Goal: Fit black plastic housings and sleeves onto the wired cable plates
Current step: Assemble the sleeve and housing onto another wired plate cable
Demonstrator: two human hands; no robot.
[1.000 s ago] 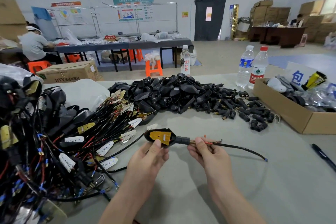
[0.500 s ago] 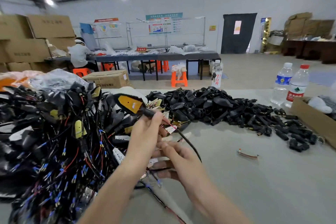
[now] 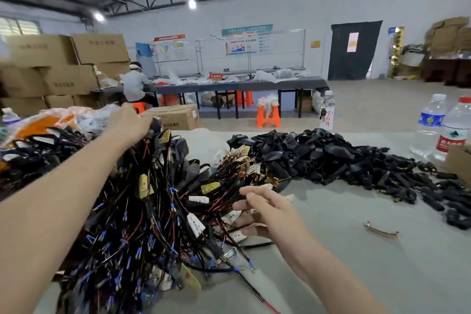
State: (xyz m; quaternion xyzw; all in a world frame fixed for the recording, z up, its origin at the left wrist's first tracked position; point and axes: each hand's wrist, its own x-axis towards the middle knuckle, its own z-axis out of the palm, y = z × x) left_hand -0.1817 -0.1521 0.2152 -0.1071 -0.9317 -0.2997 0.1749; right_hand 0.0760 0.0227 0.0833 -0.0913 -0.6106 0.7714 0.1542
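Wired cable plates: a tangled heap fills the lower left of the frame, black leads with blue and red ends. A looser fan of bare plates lies at centre.
Left hand: I see it at the top of the heap, upper left of centre, with its back towards me. The fingers curve down out of sight, so I cannot tell whether they grip anything.
Right hand: low at centre, fingers spread wide and holding nothing, just over the fan's near edge.
Black housings: a mound right of centre, beyond the right hand.
Sleeves: scattered from the mound towards the right edge.
In the way: leads from the heap cross the plates under the right hand.
Table: grey, with a thin strip lying alone at lower right.
Right edge: two water bottles and a cardboard box corner.
Background: a seated person at a long bench, with an orange stool in front of it.
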